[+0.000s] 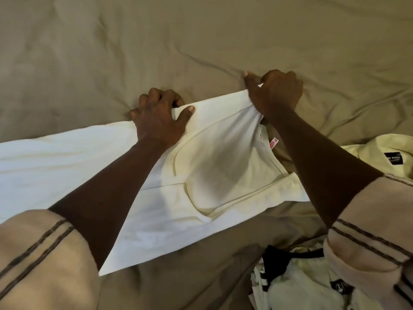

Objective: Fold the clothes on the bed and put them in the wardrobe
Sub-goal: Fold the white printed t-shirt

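Beyond the sleeves (40,260), the left hand (156,118) and right hand (278,92) each pinch the far edge of the shirt (214,166) on the bed (201,41). Folding looks only begun; other clothes (297,287) wait right of the shirt.

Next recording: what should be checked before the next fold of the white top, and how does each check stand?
1. Left hand grips the white fabric top's far edge: ok.
2. Right hand grips the same edge: ok.
3. Edge between the hands pulled straight: ok.
4. Pink care label tucked inside: not ok, it sticks out.
5. Top apart from the pale yellow shirt with the black label: cannot tell, the right forearm hides the gap.
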A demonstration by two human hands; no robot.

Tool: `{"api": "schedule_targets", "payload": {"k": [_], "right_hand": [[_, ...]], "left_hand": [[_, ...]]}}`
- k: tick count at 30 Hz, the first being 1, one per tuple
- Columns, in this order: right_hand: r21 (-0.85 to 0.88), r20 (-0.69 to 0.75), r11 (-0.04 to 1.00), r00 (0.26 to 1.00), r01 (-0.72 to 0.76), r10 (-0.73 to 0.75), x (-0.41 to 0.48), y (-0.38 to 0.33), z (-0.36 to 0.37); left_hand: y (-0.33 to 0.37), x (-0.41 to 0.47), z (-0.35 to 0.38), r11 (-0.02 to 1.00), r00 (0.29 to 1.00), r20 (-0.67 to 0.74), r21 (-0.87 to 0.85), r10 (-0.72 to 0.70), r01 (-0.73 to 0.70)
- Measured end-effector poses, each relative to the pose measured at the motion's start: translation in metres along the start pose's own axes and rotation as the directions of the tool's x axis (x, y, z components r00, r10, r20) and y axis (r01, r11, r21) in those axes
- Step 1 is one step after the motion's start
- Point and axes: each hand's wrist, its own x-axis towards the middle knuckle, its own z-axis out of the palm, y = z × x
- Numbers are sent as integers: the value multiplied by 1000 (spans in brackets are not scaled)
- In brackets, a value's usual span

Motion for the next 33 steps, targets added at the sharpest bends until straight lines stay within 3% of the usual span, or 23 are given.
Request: {"api": "schedule_targets", "payload": {"k": [2,4,7,9,11,14,17,20,23,25,27,29,31,33], "right_hand": [[-80,-53,995,997,-58,54,-7,-9,1],[-37,-227,996,971,-79,69,-30,-26,0],[148,-441,984,897,97,-22,-93,-59,-6],[335,-365,915,926,226,-96,-154,-94,-7],[499,-263,823,952,271,-155,-213,-121,-7],[628,-163,697,934,347,-318,-308,-170,-1],[696,-73,587,854,414,-515,-390,-226,13],[677,2,521,707,520,-707,-458,-291,30],[613,121,473,516,633,-848,-502,-350,43],[564,267,505,434,653,-860,-522,-384,51],[493,390,577,428,651,-815,-532,-411,63],[402,422,620,464,674,-779,-532,-427,76],[338,411,609,470,717,-781,-529,-440,82],[333,399,564,429,755,-810,-526,-450,83]], "left_hand": [[0,2,-2,1000,1000,22,-11,-11,11],[0,0,-7,999,999,33,-42,7,-6],[-4,-25,-25,977,991,-110,-191,70,-90],[-25,-59,-42,970,956,-289,-212,54,-119],[-49,-97,-55,972,924,-381,-219,-7,-82],[-127,-147,-88,987,883,-447,-129,-145,97],[-226,-172,-135,928,792,-501,-68,-349,367],[-313,-178,-177,755,659,-423,-99,-622,649],[-375,-165,-206,673,636,-225,-179,-739,718],[-404,-154,-222,620,613,-121,-268,-781,737],[-420,-145,-235,555,595,-23,-392,-803,734],[-428,-136,-240,523,648,92,-511,-756,683],[-425,-131,-243,482,665,171,-563,-727,671],[-431,-129,-241,484,656,181,-538,-733,690]]}}
